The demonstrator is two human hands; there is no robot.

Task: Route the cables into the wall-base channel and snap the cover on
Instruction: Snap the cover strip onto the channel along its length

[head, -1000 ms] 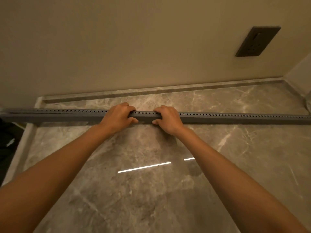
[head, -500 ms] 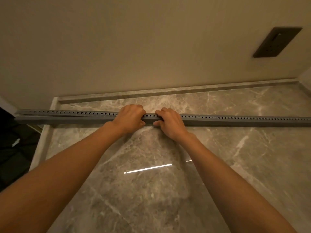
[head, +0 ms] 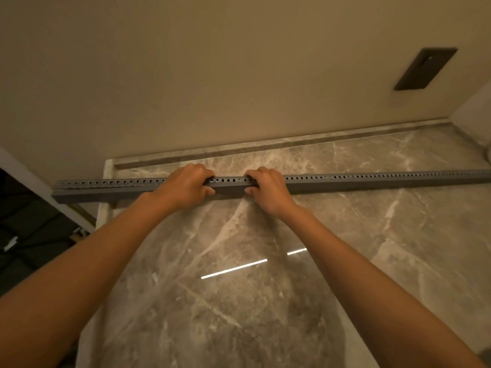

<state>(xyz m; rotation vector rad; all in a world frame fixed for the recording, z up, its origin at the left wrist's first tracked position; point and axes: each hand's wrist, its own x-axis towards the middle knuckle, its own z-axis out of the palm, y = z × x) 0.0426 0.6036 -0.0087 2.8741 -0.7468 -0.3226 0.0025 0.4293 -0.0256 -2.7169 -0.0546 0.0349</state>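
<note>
Centrally, a long grey perforated cable channel (head: pixel 345 181) spans the frame left to right, over the marble floor (head: pixel 372 235), apart from the wall base. Left hand (head: pixel 186 185) and right hand (head: pixel 268 188) both clamp it at mid-length, close together, fingers curled over its top. Dark wall plate (head: pixel 425 69) upper right.

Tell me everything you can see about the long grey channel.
The grey channel is a long, straight, box-shaped strip, plastic by its look, with a row of small holes along its top. It lies level, parallel to the wall, running out of view at right. The left hand and right hand grip its middle. No cables show.
</note>
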